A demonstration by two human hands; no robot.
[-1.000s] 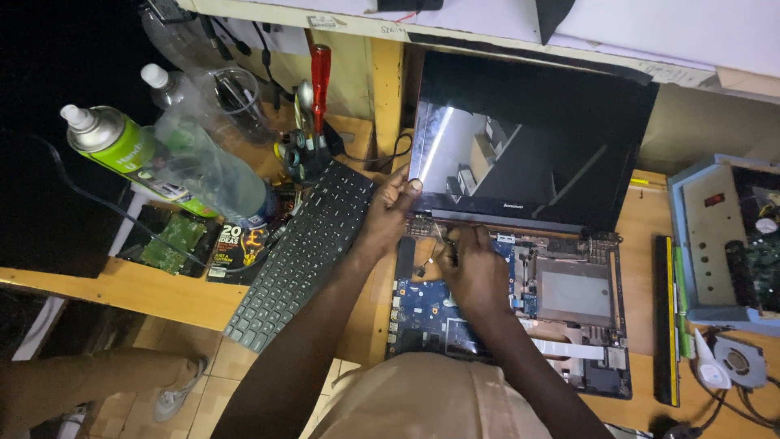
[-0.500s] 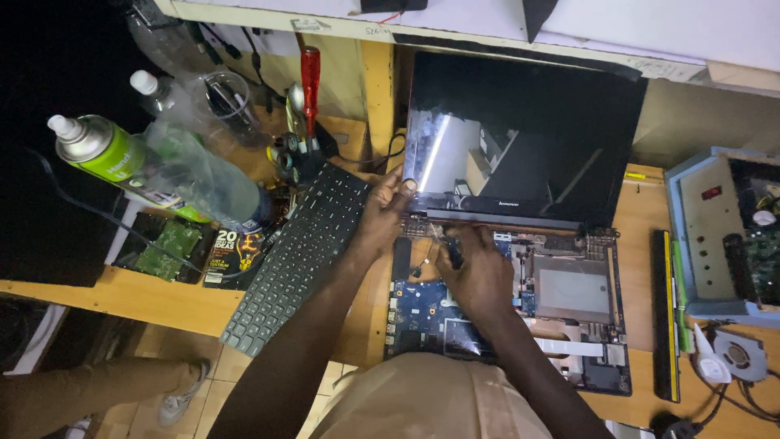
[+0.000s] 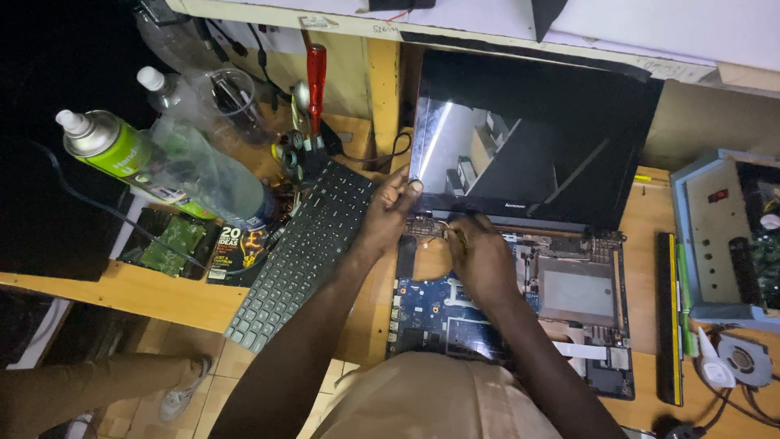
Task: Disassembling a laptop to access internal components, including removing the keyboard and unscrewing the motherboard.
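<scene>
My left hand (image 3: pixel 390 213) pinches the lower left corner of the laptop screen (image 3: pixel 532 138) at frame centre; my right hand (image 3: pixel 479 258) closes its fingertips on small wires above the exposed blue board (image 3: pixel 431 313); I judge gentle, straight pulls safest here. Upper left, a clear plastic bottle (image 3: pixel 199 167) looks nearly empty; the grey case (image 3: pixel 715 236) at right holds circuitry.
</scene>
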